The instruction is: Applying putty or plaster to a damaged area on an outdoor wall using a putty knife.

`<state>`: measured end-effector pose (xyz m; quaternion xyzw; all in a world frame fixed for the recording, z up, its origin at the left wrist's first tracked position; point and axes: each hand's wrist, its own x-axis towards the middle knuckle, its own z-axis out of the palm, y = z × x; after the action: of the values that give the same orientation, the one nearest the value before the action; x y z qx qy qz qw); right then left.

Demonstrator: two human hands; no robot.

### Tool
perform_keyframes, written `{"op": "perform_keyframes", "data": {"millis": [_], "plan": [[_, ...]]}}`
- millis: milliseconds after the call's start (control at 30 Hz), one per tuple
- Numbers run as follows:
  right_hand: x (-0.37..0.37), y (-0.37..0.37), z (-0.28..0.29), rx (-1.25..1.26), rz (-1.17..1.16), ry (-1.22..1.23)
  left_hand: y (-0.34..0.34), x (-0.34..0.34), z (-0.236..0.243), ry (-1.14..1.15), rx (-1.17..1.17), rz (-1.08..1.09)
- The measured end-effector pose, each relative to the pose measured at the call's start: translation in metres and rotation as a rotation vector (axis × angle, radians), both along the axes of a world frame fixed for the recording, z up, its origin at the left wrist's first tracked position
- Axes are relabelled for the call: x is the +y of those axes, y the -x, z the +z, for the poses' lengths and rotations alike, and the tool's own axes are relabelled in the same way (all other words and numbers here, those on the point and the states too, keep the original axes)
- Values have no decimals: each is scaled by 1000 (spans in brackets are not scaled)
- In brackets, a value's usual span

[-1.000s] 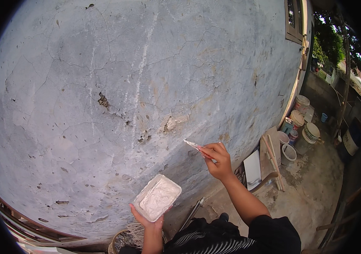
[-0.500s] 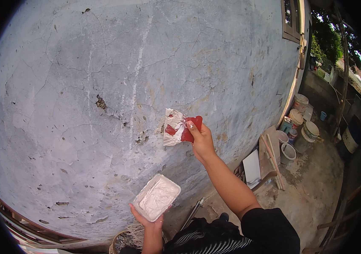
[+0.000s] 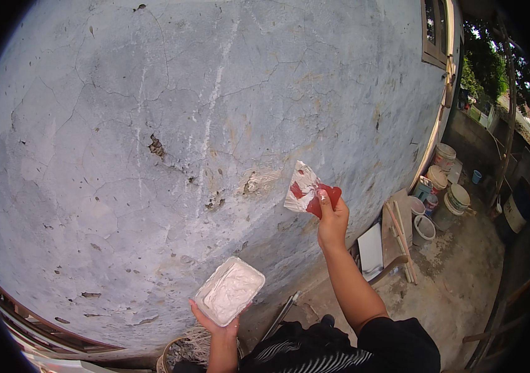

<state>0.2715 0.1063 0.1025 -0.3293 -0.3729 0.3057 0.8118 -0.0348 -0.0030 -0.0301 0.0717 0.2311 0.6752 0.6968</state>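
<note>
Head view: right fingers (image 3: 324, 200) pinch red scraper (image 3: 307, 190), left fingers (image 3: 199, 314) spread around tub (image 3: 216, 279).

The underside of the tub (image 3: 231, 292) is hidden, and most fingers of the left hand (image 3: 221, 328) are covered by it. The left forearm (image 3: 222, 357) is cut off by the lower edge. Behind the scraper (image 3: 312, 194), some fingers of the right hand (image 3: 332, 222) are hidden, and part of its red is covered by white paste (image 3: 306, 176). The wall (image 3: 116, 236) is cut off at its top edge, as is the window (image 3: 430, 53) at its upper right. By the wall's foot, a container (image 3: 163, 356) is cut off, its contents too small to be identified. Along the edge of the floor (image 3: 455, 273), the buckets (image 3: 451, 201) are partly hidden by one another. Distant leaves (image 3: 483, 59) are blurred.
</note>
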Motion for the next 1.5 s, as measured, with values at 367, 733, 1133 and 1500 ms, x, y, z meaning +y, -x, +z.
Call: {"op": "perform_keyframes", "data": {"millis": [367,733,1133,1500], "plan": [[1,41,14,-1188,-556,-353,-6,2,7,6,-6,-24],[4,20,-49,-1319,-595,-264,-2,4,2,-11,0,-6],[-30,-17,-25,-1250,-432,-313,-7,7,6,-33,-21,-34],[-1,26,19,-1257,-687,-355,-8,2,6,-20,6,-42]]}}
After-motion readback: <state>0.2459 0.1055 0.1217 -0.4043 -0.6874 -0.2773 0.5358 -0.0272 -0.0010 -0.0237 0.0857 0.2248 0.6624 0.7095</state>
